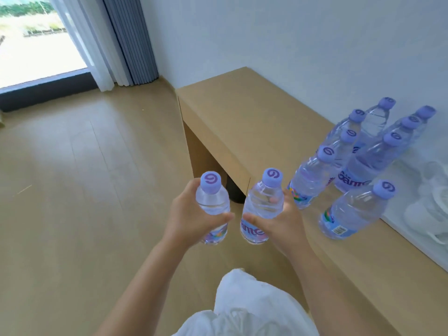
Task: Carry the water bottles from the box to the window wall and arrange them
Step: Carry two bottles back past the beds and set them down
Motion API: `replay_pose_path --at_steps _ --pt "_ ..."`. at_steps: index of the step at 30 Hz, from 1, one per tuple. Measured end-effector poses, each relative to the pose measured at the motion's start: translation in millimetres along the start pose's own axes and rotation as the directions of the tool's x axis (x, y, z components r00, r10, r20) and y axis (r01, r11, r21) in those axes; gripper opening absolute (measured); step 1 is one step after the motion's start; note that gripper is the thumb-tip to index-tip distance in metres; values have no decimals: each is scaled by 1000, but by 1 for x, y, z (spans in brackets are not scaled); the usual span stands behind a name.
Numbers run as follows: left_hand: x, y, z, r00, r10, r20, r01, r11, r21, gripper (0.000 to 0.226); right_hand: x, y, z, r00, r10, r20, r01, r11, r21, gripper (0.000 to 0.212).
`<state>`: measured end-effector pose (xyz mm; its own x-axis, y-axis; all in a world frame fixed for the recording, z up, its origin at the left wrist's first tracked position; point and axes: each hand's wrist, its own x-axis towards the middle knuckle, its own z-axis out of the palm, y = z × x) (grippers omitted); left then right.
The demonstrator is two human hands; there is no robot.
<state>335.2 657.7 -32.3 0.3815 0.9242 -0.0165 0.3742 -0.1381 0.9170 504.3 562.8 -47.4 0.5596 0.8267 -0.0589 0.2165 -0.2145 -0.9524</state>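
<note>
wooden bench [242, 112] by wall, eight bottles [358, 151] standing already. left hand [191, 214] gripping bottle [212, 204], right hand [281, 221] gripping second bottle [263, 207], both unplaced. box unseen.

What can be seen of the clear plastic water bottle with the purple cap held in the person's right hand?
The clear plastic water bottle with the purple cap is small and ribbed, looks full, and is sealed by a lilac screw cap bearing a darker swirl. A colourful label wraps its lower body. It is held roughly upright, tilted slightly, in the air at the front edge of the light wooden bench. The right hand grips its middle, thumb across the front, fingers showing through the plastic. It does not touch the bottle in the left hand.
</note>
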Motion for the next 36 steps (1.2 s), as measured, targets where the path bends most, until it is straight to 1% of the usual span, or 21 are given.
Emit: replay_pose_path --at_steps 4,8,10,12,14,16,19,21,23,25,27,30,32,34,36 --pt "71 9 16 997 35 74 -35 999 0 59 65 -5 5 995 4 -98 -3 1000 8 60" --pt "139 23 34 986 45 162 -47 999 9 59 133 -9 4 957 -4 -289 23 998 64 53" --pt "170 31 42 978 61 199 -65 998 13 58 167 -16 1 915 -40 -401 81 993 87 53" --pt "196 38 51 970 69 234 -75 997 16 58 200 -21 -2 857 -47 -513 110 990 92 54" --pt "219 45 61 958 71 279 -81 996 24 58 226 -23 -5 780 14 -625 92 986 137 43" --pt "242 51 71 938 86 337 -101 994 29 57 249 -22 -6 713 103 -694 54 978 202 47" --pt "279 58 91 880 119 461 -145 989 22 55 271 -20 -8 589 172 -789 43 969 244 54" --pt "305 62 108 830 140 539 -174 985 13 54 277 -20 -11 513 165 -842 68 970 232 52" --pt "330 67 128 779 147 610 -181 983 -6 53 279 -16 -13 455 174 -873 38 976 214 53" --pt "354 73 148 720 154 677 -188 982 -24 51 281 -12 -14 403 229 -886 -11 969 245 57" --pt "377 81 170 662 171 730 -209 977 -40 52 284 -8 -14 346 257 -902 -49 965 256 62" --pt "406 96 207 585 172 793 -215 975 -53 52 290 -5 -15 259 273 -926 -71 962 264 63" --pt "417 105 235 531 183 827 -232 970 -66 49 292 -1 -14 220 267 -938 -108 963 249 57" --pt "420 114 264 486 211 848 -263 961 -88 48 293 1 -11 209 267 -941 -155 959 238 54" --pt "417 125 292 455 236 858 -281 953 -114 52 294 3 -9 226 307 -925 -213 942 260 67"
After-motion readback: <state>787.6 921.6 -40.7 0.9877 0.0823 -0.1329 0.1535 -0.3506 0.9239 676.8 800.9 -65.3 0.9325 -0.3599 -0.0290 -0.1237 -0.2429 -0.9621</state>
